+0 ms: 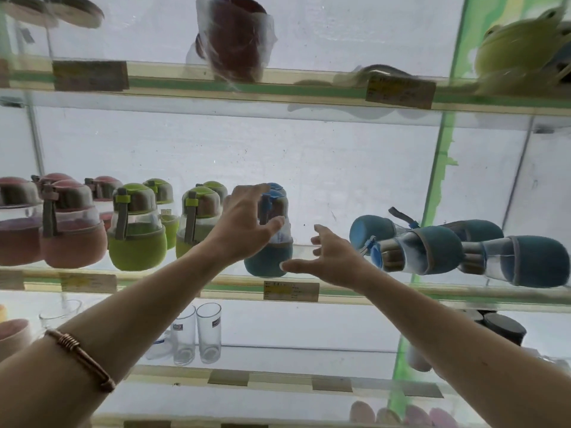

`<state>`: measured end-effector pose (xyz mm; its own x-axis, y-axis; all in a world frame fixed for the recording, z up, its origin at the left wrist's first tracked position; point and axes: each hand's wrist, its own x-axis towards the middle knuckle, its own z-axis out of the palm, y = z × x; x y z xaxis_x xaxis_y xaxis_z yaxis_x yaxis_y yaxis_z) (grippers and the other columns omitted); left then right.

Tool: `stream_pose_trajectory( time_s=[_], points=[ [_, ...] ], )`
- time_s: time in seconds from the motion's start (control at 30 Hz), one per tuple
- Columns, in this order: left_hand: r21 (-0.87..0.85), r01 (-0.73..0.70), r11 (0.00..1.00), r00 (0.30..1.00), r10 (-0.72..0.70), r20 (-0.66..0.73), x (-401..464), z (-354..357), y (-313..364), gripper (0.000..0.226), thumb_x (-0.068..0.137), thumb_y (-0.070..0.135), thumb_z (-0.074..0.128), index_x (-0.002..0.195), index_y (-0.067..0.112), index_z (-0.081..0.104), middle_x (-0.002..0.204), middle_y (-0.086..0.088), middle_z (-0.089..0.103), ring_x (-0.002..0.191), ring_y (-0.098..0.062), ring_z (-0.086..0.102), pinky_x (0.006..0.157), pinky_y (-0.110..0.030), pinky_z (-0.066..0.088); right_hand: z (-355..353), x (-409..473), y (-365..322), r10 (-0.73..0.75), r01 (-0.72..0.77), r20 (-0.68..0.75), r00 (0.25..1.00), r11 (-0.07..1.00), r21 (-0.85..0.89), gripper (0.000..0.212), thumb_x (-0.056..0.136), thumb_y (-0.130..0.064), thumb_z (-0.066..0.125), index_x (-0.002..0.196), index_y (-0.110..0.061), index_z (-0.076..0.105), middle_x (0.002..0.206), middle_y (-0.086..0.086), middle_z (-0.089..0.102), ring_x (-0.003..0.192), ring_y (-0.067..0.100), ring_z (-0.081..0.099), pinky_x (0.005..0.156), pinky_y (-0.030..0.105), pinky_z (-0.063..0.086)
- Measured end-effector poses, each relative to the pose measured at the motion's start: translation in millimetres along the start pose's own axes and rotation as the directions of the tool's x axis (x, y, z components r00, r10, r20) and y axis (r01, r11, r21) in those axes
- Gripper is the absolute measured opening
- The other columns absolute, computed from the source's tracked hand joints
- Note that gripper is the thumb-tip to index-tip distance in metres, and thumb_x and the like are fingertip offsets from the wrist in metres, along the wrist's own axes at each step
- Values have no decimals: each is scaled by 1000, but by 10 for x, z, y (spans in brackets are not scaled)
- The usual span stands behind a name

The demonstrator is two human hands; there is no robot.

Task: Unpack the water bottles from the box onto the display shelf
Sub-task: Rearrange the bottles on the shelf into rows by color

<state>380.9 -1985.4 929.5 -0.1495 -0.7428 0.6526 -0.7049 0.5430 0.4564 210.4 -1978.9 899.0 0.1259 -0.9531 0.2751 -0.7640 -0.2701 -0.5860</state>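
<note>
From my remote seat, I see both bare arms reaching up to the glass display shelf [355, 293] with its green-edged front rail. The left hand [247, 223], fingers spread and relaxed, is at the neck of an upright clear water bottle with a blue cap and blue fabric sleeve [272, 242]; I cannot tell whether the palm touches it, and no finger curls round it. A second blue cap shows just behind. The right hand [332, 261] hovers just right of that bottle, fingers splayed, holding nothing. Further right, three blue-sleeved bottles [438, 251] lie on their sides on the same shelf (one overlapping the others). Left of the hands stand green-sleeved bottles with green caps [136, 230] and pink-sleeved bottles [71, 227]. On the shelf below stand two clear drinking glasses [197, 335]. A coiled copper-coloured bracelet [80, 358] circles the left forearm.
</note>
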Motion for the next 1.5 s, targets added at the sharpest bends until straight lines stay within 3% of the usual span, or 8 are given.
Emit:
stream_pose_trajectory(
  time_s=[0.17,0.33,0.53,0.8,0.97,1.1,1.27,1.5],
  points=[
    [-110,4,994,1000,-7,-26,-170,166,515,52,89,28,62,136,17,44,136,-4,46,127,-19,42,102,-30,33,-484,-408,170,-36,34,-64,997,999,-30,108,71,-50,77,151,-11,15,148,9,37,133,22,40,109,41,36],
    [-162,-10,987,998,19,53,-317,361,1041,48,90,28,61,134,17,45,131,-3,51,112,-13,51,92,-26,41,-905,-875,388,-27,22,-79,997,998,-65,98,69,-55,76,145,-15,29,139,8,45,125,23,46,107,41,38],
    [-96,-78,992,991,87,97,-535,567,1521,49,90,29,61,134,18,45,131,-2,48,104,-8,49,86,-21,40,-1240,-1292,667,-27,24,-116,993,999,-32,96,71,-44,79,147,-14,28,139,8,43,126,23,43,106,42,39],
    [-1,-49,999,971,48,232,-497,816,1564,55,89,30,63,138,20,40,139,-5,39,120,-18,46,91,-21,33,-1360,-1296,861,-51,38,-131,990,994,-104,88,73,-49,76,142,-16,33,136,6,40,120,18,41,95,28,36],
    [21,-71,997,961,62,269,-227,998,1489,60,87,32,66,139,20,39,141,-6,37,123,-21,44,93,-25,35,-1496,-1160,908,-60,42,-113,992,986,-160,88,74,-45,77,145,-17,31,146,3,31,131,16,33,93,20,24],
    [21,-108,994,950,97,297,-90,1180,1366,66,84,35,69,140,21,37,143,-7,34,126,-21,39,96,-25,32,-1575,-974,916,-25,4,-89,996,972,-236,99,73,-44,77,150,-17,21,145,5,29,134,21,32,101,25,27],
    [-9,-120,993,932,116,344,-9,1444,1100,77,80,40,72,143,21,33,147,-7,33,132,-22,35,106,-31,30,-1577,-806,1044,10,-34,-64,998,919,-393,97,74,-44,76,150,-25,18,150,5,21,140,23,23,115,46,24],
    [-65,-69,995,951,86,298,105,1764,963,77,78,41,73,142,23,33,141,-8,34,127,-23,31,105,-35,32,-1617,-551,1322,64,-73,-35,997,870,-488,94,76,-42,75,149,-21,20,152,3,19,141,26,21,115,46,23]
  ],
)
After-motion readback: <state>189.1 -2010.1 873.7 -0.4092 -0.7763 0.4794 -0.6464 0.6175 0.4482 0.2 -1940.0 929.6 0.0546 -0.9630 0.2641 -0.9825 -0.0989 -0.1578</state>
